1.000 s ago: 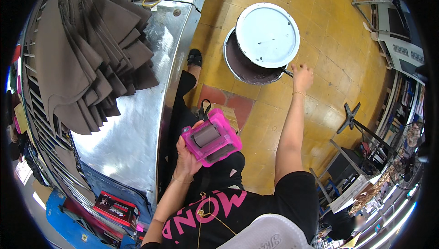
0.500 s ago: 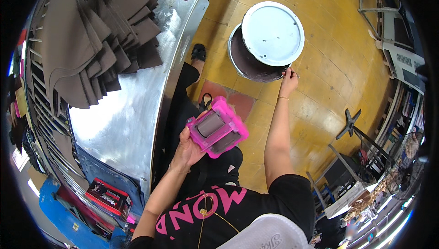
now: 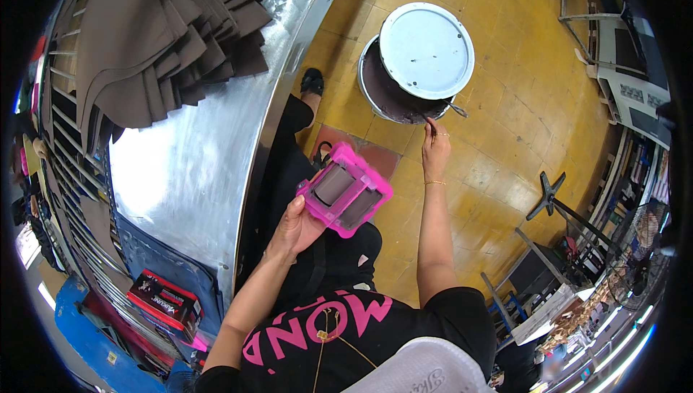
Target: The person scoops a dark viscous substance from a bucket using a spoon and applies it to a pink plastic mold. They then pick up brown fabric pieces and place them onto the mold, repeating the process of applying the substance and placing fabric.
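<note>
My left hand [image 3: 294, 225] grips a pink plastic tray [image 3: 330, 214] from its near left side. A grey-brown roller [image 3: 335, 186] sits in one part of it, and the other part is coated with the same grey-brown. My right hand [image 3: 436, 149] is closed round a thin dark handle [image 3: 431, 128] at the near rim of a bucket [image 3: 365, 88]. Brown liquid [image 3: 380, 83] shows inside the bucket. What the handle ends in is hidden. A pale round lid [image 3: 426, 50] lies askew over the bucket, covering its far right part. Beside my hand, a short metal piece [image 3: 458, 110] juts past the rim.
A metal-topped table [image 3: 188, 169] stands to my left, bearing a fanned stack of brown sheets [image 3: 151, 46]. A red and black box [image 3: 166, 300] sits near its front. A black fan-like stand [image 3: 550, 197] and shelves [image 3: 621, 155] are at right on the yellow tiled floor [image 3: 505, 119].
My right hand has moved left and nearer along the bucket's rim, and the dark handle now shows in it. The pink tray stays in my left hand, slightly shifted.
</note>
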